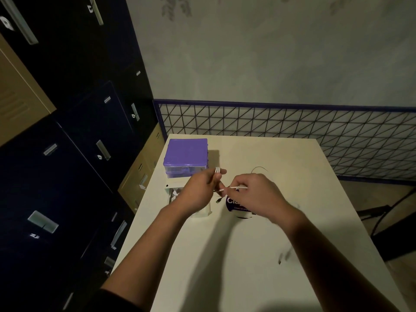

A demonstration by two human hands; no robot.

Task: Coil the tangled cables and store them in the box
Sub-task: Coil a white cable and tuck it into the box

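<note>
Above the middle of the white table (258, 255), my left hand (198, 192) grips a small bundle of white cable (217, 170) whose loops stick out above the fingers. My right hand (254, 192) pinches the loose white end of that cable (238, 188) and holds it level just to the right of the left hand. A purple-lidded clear plastic box (185, 157) stands shut at the table's far left. A thin dark cable (260, 168) arcs on the table beyond my right hand, and a small dark plug (218, 201) hangs below the hands.
A white tray (174, 192) with small items lies under my left hand, next to a round dark-blue label (234, 204) with white lettering. Dark lockers (67, 154) stand left of the table. A wire mesh panel (292, 124) runs behind it.
</note>
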